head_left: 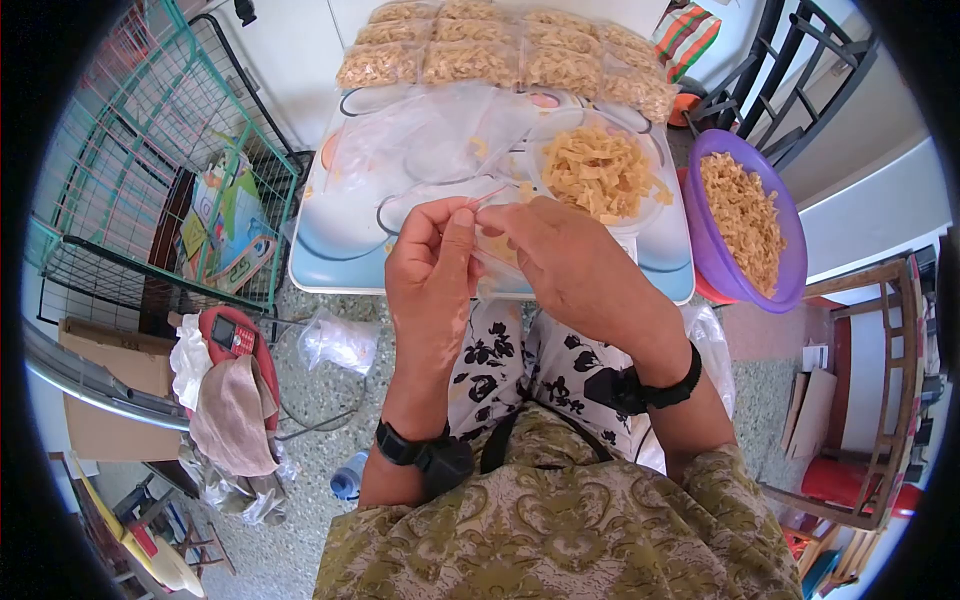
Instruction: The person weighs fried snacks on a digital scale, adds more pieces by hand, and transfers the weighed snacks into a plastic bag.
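My left hand (432, 258) and my right hand (560, 250) meet over the table's near edge. Fingers of both are pinched on the top of a clear plastic bag (497, 247) with a thin reddish line along its edge. Much of the bag is hidden by my hands; what it contains is hard to make out. Just beyond my right hand is a clear tub (655, 218) heaped with pale yellow crispy strips (598, 170). Flat clear plastic bags (400, 150) lie spread on the table (335, 240) beyond my left hand.
Several filled bags (470, 62) are stacked along the table's back. To the right stands a purple basin (790, 225) of similar strips. A green wire cage (170, 180) is at left, near a red stool (262, 365) with a cloth (232, 420) and phone (233, 335).
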{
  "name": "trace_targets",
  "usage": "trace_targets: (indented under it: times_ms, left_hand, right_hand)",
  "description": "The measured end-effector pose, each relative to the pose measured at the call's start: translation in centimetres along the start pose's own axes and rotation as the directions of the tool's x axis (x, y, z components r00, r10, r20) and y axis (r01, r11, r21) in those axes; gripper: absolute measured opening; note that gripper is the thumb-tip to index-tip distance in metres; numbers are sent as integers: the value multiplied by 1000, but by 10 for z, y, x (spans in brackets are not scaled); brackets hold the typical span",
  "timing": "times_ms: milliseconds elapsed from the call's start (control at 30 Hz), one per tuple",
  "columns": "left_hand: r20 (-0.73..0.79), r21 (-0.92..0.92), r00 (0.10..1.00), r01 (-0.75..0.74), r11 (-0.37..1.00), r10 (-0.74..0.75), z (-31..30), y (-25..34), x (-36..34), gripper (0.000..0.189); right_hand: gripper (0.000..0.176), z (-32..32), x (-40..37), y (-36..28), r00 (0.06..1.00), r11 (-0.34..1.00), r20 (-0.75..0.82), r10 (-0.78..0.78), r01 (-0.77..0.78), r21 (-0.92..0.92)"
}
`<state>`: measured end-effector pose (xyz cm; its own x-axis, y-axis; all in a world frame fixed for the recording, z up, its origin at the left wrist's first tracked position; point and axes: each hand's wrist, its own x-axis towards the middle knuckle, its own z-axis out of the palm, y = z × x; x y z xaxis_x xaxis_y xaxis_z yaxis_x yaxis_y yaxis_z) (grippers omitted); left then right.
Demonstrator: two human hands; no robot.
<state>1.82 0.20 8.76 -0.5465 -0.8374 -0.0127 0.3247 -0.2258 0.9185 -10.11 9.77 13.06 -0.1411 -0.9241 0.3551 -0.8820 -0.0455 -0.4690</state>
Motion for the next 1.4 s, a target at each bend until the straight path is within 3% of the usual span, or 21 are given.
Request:
trace_targets:
  times_ms: [67,133,233,367,533,1133,1333,1400]
  left_hand:
    - [-2,6,1000,-8,1000,8,0,1,0,16]
    - [-88,-21,995,-47,999,45,-4,3,2,17]
    - [-110,-48,993,-48,998,43,-7,5,3,19]
    - [-110,-54,992,-70,996,63,-6,3,3,19]
    - [-115,-34,990,-86,996,81,-10,1,4,20]
    - [-123,-19,989,-81,997,78,-12,-1,4,22]
    - [-120,-37,990,-83,996,78,-9,-1,3,22]
    - [-117,-37,990,-84,996,79,-10,-1,3,22]
  right_hand:
    - [27,-4,1,-2,996,999,74,45,-47,20]
    - [30,-7,3,1,980,993,-156,-121,118,-27]
    - [29,-13,6,6,974,999,-226,-31,28,-15]
    - [26,-3,3,2,971,995,-219,99,-91,44]
    - [30,0,4,-6,971,966,-88,221,-206,154]
    - [34,1,7,-7,976,981,-201,88,-49,187]
    - [33,8,4,-6,966,959,-161,201,-160,235]
    - [32,9,5,-3,972,973,-186,143,-103,208]
